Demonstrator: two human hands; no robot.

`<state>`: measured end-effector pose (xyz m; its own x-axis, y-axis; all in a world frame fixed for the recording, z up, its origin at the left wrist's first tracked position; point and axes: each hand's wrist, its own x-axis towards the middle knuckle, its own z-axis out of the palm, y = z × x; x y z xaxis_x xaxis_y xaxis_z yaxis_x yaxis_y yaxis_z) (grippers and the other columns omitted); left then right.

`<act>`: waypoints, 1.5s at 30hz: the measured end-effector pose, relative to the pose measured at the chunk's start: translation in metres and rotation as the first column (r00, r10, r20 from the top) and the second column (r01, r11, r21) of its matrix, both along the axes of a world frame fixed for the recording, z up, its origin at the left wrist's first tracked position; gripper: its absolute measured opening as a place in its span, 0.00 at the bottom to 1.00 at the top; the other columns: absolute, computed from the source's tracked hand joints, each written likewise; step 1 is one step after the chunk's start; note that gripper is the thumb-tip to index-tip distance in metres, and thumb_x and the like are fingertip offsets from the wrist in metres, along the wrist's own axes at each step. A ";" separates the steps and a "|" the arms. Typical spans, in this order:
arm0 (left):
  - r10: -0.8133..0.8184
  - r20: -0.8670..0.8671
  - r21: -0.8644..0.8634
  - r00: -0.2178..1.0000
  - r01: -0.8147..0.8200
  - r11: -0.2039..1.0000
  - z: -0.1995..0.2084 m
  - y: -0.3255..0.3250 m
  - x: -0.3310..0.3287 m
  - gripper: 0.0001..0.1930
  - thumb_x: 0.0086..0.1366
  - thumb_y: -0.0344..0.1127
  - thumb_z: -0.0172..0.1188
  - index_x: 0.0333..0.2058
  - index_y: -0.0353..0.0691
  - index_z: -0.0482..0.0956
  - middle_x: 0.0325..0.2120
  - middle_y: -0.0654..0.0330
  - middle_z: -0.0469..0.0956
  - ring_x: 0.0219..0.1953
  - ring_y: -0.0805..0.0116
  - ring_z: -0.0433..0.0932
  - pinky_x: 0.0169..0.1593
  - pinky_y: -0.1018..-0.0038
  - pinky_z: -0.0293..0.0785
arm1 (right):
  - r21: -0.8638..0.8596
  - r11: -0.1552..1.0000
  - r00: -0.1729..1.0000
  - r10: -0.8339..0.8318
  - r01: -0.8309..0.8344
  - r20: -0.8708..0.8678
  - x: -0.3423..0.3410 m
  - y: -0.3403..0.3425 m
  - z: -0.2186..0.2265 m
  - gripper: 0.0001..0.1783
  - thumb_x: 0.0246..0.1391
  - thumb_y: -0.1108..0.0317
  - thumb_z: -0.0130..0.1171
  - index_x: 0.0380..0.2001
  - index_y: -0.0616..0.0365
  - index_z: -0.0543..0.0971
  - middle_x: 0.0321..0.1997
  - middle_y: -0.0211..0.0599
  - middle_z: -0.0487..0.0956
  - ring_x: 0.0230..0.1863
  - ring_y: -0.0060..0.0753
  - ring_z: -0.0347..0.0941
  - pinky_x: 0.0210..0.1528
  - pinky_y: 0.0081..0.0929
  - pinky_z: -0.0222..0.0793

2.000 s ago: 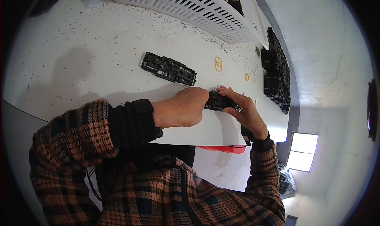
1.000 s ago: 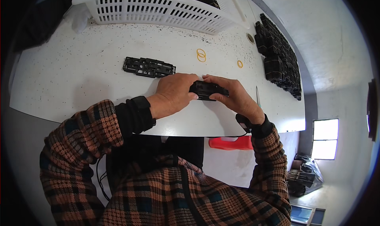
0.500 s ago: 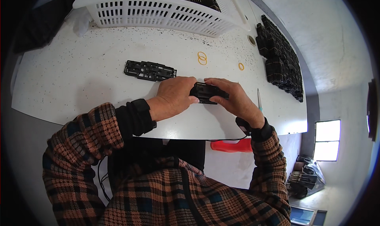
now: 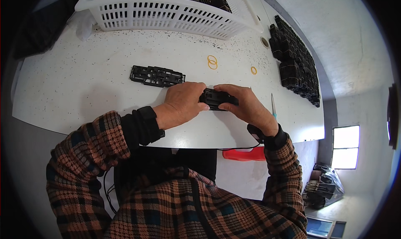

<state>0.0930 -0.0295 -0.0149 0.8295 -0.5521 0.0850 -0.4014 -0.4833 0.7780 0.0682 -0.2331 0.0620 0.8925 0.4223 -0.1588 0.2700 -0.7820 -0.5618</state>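
Between my two hands is a black plastic part [image 4: 214,98], long and slotted, perhaps a stack of such parts. My left hand [image 4: 184,102] closes on its left end, and my right hand [image 4: 242,103] grips the right end between thumb and fingers. Both palms hide much of it. Just beyond my left hand lies a flat black plastic frame [image 4: 152,76] with cut-out openings, its right end close to my knuckles. Two overlapping yellow rubber bands [image 4: 212,62] rest on the table farther off, with another yellow band [image 4: 254,70] to their right.
A white slotted basket [image 4: 167,14] holding banded black parts stands at the back. Stacked black parts [image 4: 294,67] line the right edge, near a tape roll [image 4: 264,41]. A pointed blade with a blue handle [image 4: 273,107] lies right of my right hand. Dark specks dot the white table [image 4: 83,88].
My right hand has shifted very slightly left along the black part. Both hands keep their hold, and the other things on the table lie as before.
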 end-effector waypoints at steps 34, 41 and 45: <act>-0.012 0.010 0.027 1.000 0.012 1.000 0.004 0.001 0.000 0.14 0.53 0.38 0.67 0.26 0.36 0.72 0.20 0.56 0.76 0.25 0.58 0.77 0.32 0.64 0.71 | -0.005 0.999 0.997 0.048 -0.049 -0.063 0.008 0.001 0.010 0.26 0.44 0.76 0.68 0.50 0.63 0.76 0.42 0.42 0.82 0.40 0.36 0.79 0.47 0.28 0.74; -0.014 0.013 0.034 1.000 0.014 0.999 0.004 0.001 -0.001 0.14 0.54 0.39 0.67 0.26 0.36 0.72 0.20 0.56 0.76 0.25 0.59 0.77 0.32 0.65 0.72 | -0.028 0.997 0.993 0.076 -0.079 -0.087 0.013 -0.003 0.008 0.27 0.42 0.75 0.70 0.49 0.62 0.78 0.45 0.42 0.81 0.43 0.36 0.79 0.49 0.29 0.74; -0.015 0.021 0.069 1.000 0.014 0.997 0.004 0.000 -0.001 0.14 0.54 0.39 0.68 0.28 0.36 0.73 0.20 0.57 0.76 0.26 0.59 0.77 0.32 0.65 0.72 | 0.000 0.997 0.992 0.073 -0.073 -0.103 0.015 -0.005 0.006 0.27 0.41 0.74 0.71 0.49 0.62 0.78 0.44 0.45 0.81 0.42 0.40 0.79 0.47 0.29 0.74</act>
<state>0.0919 -0.0292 -0.0105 0.8199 -0.5690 0.0634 -0.4245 -0.5299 0.7342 0.0831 -0.2379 0.0678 0.8383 0.4847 -0.2495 0.2673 -0.7643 -0.5869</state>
